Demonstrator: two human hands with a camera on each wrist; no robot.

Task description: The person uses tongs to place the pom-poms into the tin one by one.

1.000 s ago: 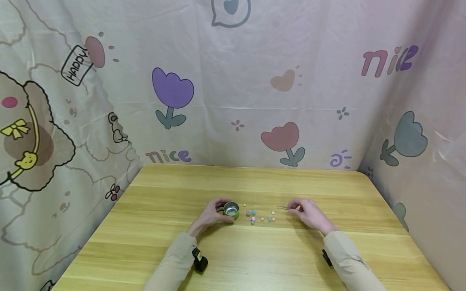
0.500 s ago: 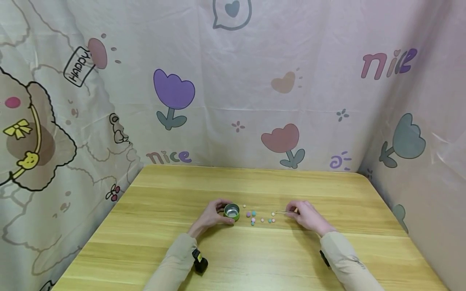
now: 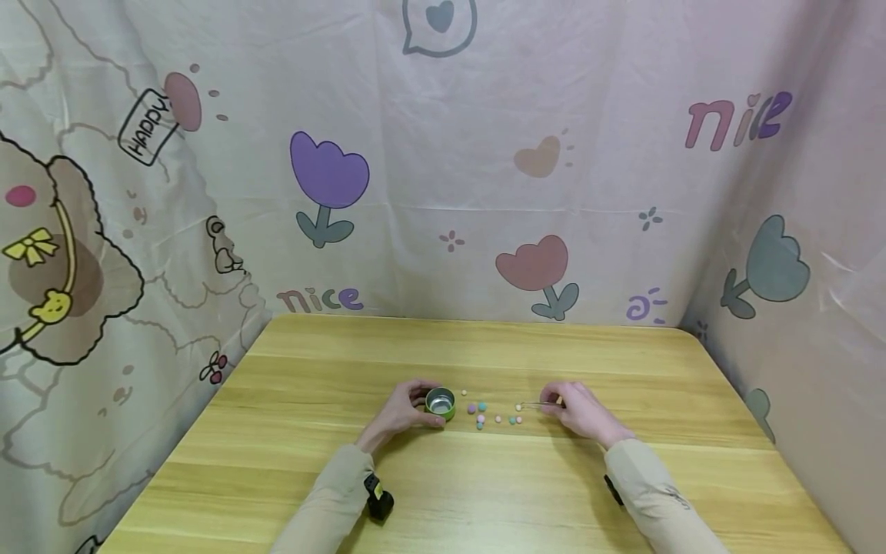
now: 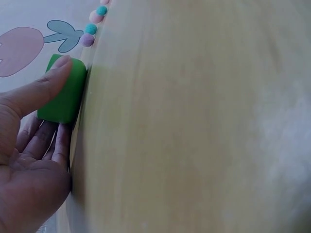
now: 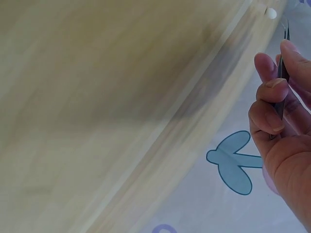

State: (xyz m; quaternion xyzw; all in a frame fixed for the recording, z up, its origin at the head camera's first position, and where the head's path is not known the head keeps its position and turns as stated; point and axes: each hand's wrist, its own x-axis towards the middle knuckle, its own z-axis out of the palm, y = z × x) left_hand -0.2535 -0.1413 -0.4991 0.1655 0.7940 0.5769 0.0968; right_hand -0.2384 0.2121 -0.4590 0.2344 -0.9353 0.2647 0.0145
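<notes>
My left hand [image 3: 403, 406] grips a small green round tin [image 3: 440, 413] that stands upright on the table, its open top showing a silvery inside. In the left wrist view the thumb lies along the near side of the green tin [image 4: 65, 94], the fingers behind it. My right hand [image 3: 581, 412] holds metal tweezers [image 3: 536, 404] between thumb and fingers. Their tips point left, right at a cream pompom [image 3: 518, 408]. From the right wrist, the tweezers [image 5: 283, 73] rise out of the curled fingers, a white pompom [image 5: 270, 13] lying near the tips.
Several small pompoms lie between the hands, among them a purple one [image 3: 471, 408], a blue one [image 3: 482, 406] and a pink one [image 3: 497, 419]. Another cream pompom [image 3: 464, 392] is just right of the tin. Patterned cloth [image 3: 443, 154] hangs behind the wooden table [image 3: 484, 492].
The right hand has moved a little left and toward the person, bringing the tweezer tips to the cream pompom. The left hand and the tin have stayed in place.
</notes>
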